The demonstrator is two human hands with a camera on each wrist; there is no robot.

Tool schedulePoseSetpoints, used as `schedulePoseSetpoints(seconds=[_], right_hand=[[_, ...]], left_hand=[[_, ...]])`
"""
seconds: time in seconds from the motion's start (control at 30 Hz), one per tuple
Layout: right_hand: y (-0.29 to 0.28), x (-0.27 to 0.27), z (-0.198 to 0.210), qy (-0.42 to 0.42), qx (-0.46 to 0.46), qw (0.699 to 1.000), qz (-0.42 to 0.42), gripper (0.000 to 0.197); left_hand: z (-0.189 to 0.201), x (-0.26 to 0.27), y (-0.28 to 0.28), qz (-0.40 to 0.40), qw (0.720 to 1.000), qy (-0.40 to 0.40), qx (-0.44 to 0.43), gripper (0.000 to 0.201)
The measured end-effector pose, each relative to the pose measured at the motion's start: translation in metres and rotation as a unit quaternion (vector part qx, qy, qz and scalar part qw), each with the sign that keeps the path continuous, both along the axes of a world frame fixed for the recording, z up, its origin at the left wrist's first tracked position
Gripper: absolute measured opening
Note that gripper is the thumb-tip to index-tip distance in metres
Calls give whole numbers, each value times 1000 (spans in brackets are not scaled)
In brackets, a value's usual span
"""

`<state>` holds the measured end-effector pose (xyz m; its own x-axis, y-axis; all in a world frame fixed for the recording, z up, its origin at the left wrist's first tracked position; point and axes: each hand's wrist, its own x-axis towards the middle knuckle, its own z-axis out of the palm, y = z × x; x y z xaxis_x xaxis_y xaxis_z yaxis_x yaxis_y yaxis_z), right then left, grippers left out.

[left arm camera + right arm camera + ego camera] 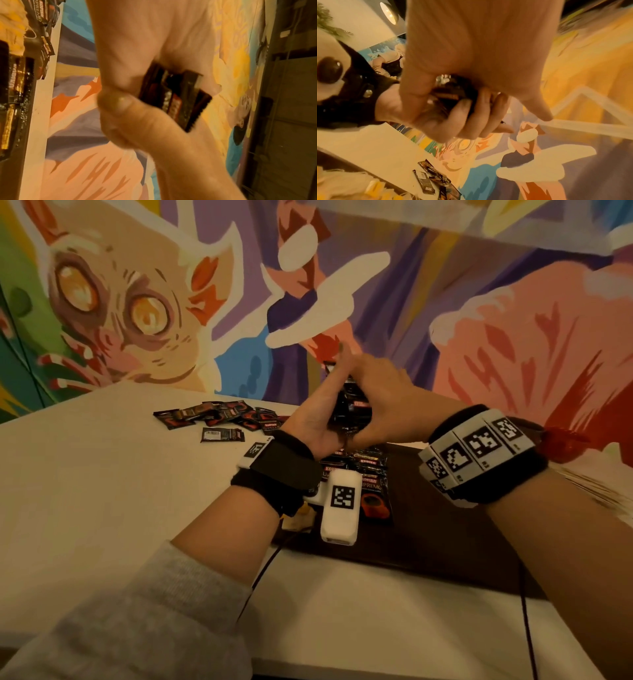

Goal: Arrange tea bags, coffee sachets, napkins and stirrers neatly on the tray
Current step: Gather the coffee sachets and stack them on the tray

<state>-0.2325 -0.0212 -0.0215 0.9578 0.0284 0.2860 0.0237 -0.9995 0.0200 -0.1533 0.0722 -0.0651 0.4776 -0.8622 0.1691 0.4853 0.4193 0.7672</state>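
Both hands meet above the dark tray [431, 529] and hold one stack of black coffee sachets [352, 409] upright between them. My left hand [322, 419] cups the stack from the left, fingers curled round it [471, 115]. My right hand [387, 402] grips it from the right. The serrated sachet ends [178, 100] stick out between the palms. More sachets [371, 474] lie in a row on the tray below the hands. A loose pile of sachets [219, 416] sits on the white table at the far left.
Yellow tea bags [301, 518] lie at the tray's left edge, under my left wrist. A pale stack of napkins [603, 487] is at the right edge. A red object [565, 440] sits behind my right wrist. The painted wall stands just past the table.
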Motion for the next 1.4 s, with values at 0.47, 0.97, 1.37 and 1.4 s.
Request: schedulePoseSetpoints(seconds=[0.47,0.97,1.37,1.4], right_hand=[[-3,-15,-5,-107,109,988,33,113],[9,-16,-13,-358,427,831,12,16],[51,-29,-58,-211,823,527,-39,20],[52,-28,-65,-193,844,498,-47,16]], left_hand=[[1,0,8,39,998,-36,18,34],[40,27,54,69,970,-190,134,10],[-7,55,55,71,539,-549,635,31],[-10,53,52,69,511,-566,643,35]])
